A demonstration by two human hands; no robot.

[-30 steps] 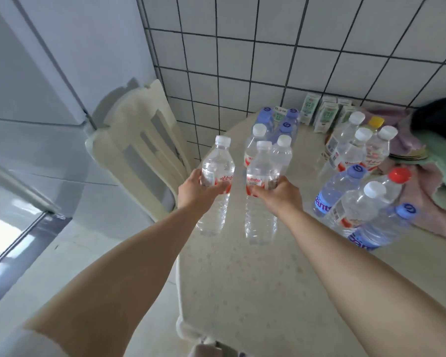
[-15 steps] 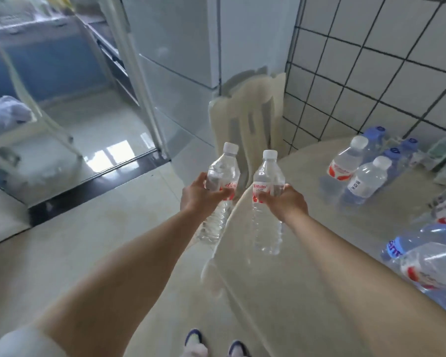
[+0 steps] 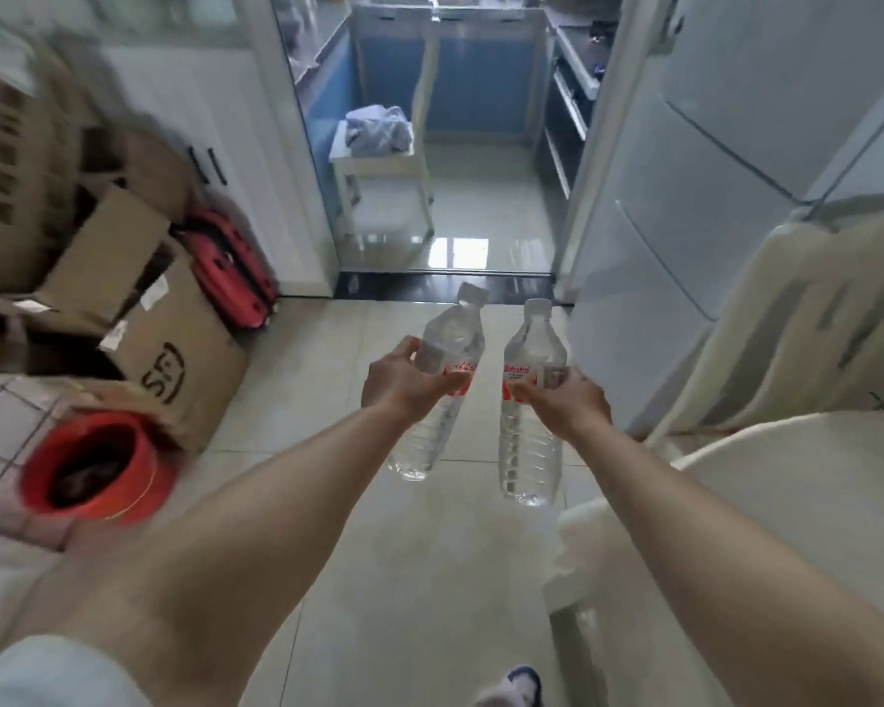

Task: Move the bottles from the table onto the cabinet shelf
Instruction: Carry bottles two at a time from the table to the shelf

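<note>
Now each hand grips one clear bottle: left hand (image 3: 404, 385) the tilted bottle (image 3: 437, 395), right hand (image 3: 565, 403) the upright bottle (image 3: 531, 431), fingers curled round the labels, above the floor (image 3: 419, 579).

Boxes (image 3: 174, 359) left, chair (image 3: 807, 318) right, bottles (image 3: 481, 390) btwn.

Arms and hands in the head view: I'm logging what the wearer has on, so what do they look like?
Both forearms are bare to above the elbow. The left hand and right hand wear no gloves, and no rings, watch or bands show. A pale, light-coloured short sleeve shows at the left upper arm; the right sleeve is out of view.
</note>
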